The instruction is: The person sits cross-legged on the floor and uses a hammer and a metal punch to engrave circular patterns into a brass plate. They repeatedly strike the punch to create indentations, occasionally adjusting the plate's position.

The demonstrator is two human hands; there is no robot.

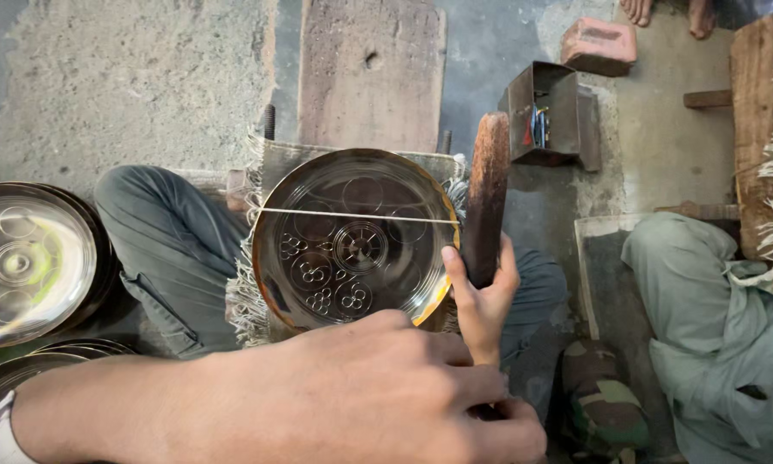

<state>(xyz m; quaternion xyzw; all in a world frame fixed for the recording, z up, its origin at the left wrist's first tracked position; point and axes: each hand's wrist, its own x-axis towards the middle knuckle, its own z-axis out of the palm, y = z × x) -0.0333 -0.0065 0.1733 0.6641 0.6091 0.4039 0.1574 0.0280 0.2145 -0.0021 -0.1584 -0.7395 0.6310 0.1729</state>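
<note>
From my feed I count three metal plates: one engraved plate (356, 241) on the fringed cloth (247, 296) over my lap, two stacked plates (26, 262) left, cut off. My left hand (352, 399) is a closed fist hiding its contents; right hand (483, 296) wraps the wooden mallet (487, 198).

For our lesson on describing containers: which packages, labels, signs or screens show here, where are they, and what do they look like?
No labels, signs or screens show.
Small metal box: on the floor behind the engraved round plate, beside a red brick; open, dark grey, with red and blue items inside.
</note>
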